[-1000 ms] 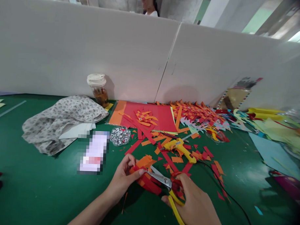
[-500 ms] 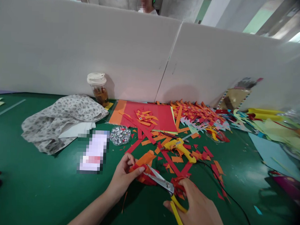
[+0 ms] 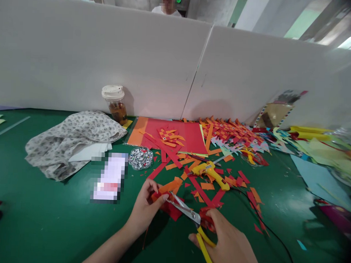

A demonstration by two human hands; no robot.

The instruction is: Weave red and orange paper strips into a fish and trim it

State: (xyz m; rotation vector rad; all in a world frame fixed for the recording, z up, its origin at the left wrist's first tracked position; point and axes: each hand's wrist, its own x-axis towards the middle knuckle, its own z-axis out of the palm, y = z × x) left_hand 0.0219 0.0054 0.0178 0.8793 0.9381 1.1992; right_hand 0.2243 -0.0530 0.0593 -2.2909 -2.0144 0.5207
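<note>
As left hand [image 3: 146, 204] pinches red-orange paper [image 3: 174, 211], right hand [image 3: 229, 241] holding scissors [image 3: 193, 215] — open.

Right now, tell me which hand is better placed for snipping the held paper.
Probably the right hand: it holds the scissors, blades at the paper, while the left hand pinches that paper.

"What's on the left of the tabletop [image 3: 45, 219]?"

"The cloth [image 3: 71, 135], with the phone [image 3: 112, 175] at its right, nearer the front."

"And the cup [image 3: 118, 111]?"

"Behind the phone, before the partition [image 3: 94, 48]. Right of the phone comes the case [image 3: 140, 158] (the glue gun [image 3: 211, 172] lies further right, behind the scissors [image 3: 191, 213])."

"The sheets [image 3: 194, 134]?"

"Behind the case, a paper fish [image 3: 169, 138] on them, more fish [image 3: 230, 129] heaped rightward."
</note>
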